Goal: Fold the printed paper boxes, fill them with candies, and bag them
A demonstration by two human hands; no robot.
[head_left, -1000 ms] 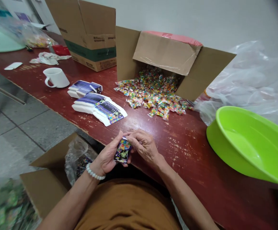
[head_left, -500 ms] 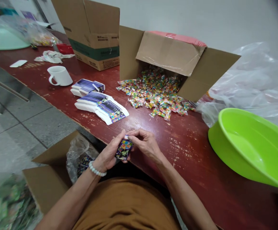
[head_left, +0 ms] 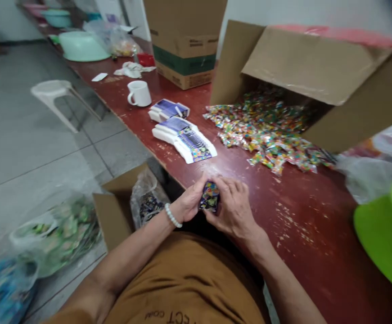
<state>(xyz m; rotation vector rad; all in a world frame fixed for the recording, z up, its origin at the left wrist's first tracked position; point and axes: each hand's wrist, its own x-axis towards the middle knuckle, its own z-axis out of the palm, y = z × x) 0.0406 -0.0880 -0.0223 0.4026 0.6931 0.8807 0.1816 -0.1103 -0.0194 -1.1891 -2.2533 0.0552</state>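
A small dark printed packet (head_left: 210,196) with colourful designs sits between my two hands, just above the edge of the red wooden table (head_left: 304,216). My left hand (head_left: 189,202), with a white bead bracelet on its wrist, holds the packet from the left. My right hand (head_left: 232,208) curls over it from the right and hides part of it. Beyond my hands lie a stack of similar printed packets (head_left: 183,139) and a smaller stack (head_left: 168,110). Further right, a heap of small colourful wrapped sweets (head_left: 266,130) spills from a tipped cardboard box (head_left: 317,67).
A white mug (head_left: 139,93) stands on the table, with a brown carton (head_left: 184,45) behind it. A lime green basin (head_left: 386,236) sits at the right edge. Below the table's edge, an open cardboard box (head_left: 113,220) holds a clear plastic bag (head_left: 147,201). Filled bags (head_left: 57,238) lie on the floor.
The view has swung left, bringing more floor and a white plastic stool into sight. My hands have closed further around the packet, covering more of it.
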